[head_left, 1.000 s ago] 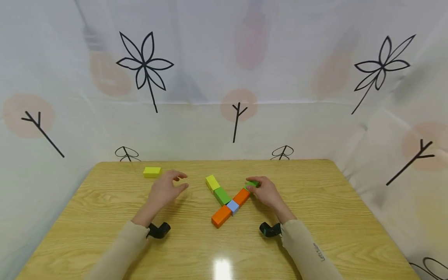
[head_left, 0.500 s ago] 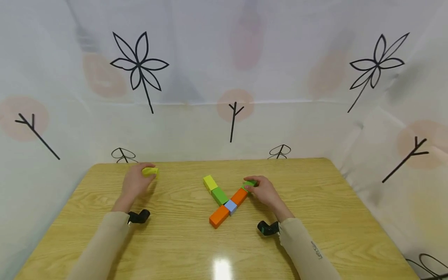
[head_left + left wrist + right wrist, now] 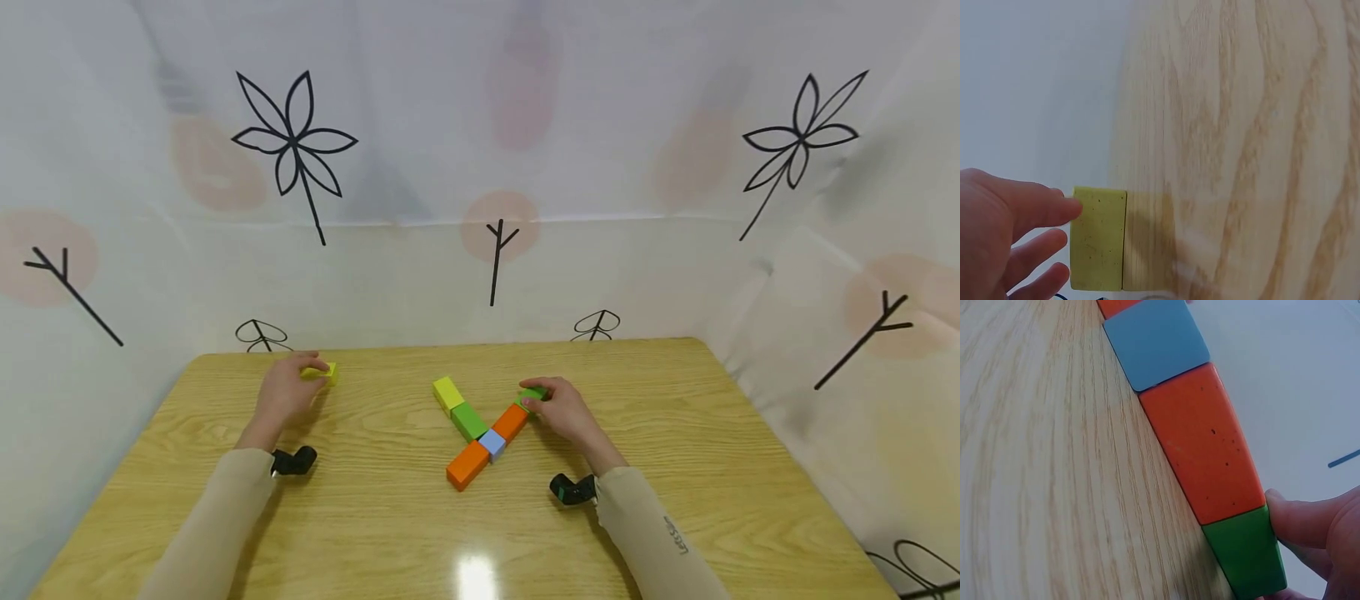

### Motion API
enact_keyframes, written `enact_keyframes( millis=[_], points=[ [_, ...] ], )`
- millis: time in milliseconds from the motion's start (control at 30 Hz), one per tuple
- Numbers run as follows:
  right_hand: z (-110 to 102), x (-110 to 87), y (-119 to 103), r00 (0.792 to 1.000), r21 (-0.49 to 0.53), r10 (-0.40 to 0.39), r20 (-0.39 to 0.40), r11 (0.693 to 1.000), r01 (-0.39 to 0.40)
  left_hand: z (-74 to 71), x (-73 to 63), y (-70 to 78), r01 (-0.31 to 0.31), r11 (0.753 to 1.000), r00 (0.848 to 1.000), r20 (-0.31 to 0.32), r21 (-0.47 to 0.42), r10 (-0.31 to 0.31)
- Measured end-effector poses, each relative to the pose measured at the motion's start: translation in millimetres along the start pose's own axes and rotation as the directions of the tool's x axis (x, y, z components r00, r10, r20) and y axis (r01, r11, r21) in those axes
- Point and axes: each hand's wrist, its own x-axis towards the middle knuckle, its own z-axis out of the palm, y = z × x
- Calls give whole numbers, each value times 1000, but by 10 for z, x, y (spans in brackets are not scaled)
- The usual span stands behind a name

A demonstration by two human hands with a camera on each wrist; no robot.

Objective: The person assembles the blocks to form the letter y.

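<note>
At the far left of the table, my left hand holds a yellow block, its thumb and fingers around it. The thumb overlaps the block's edge in the left wrist view. My right hand grips a small green block at the upper right end of a row. Against that block lies an orange block, followed by a blue block and a second orange block. A longer green block and another yellow block branch off toward the upper left.
The wooden table has its far edge close beyond the left hand. A white cloth with printed plants hangs behind and at the sides. Black wrist cameras sit at both sleeves.
My left hand has moved left and away, from beside the shape to the yellow block at the far left, and its fingers have closed round it. My right hand stays on the green block.
</note>
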Motion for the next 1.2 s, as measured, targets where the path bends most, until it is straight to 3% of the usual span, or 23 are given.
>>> enact_keyframes(
  millis=[567,1200],
  points=[
    [4,-2,-4,999,16,33,4,999,-33,16,23,-28,29,999,1000,0,34,-29],
    [13,-3,13,1000,13,32,0,999,-32,48,-46,30,0,999,1000,9,52,0]
  ],
)
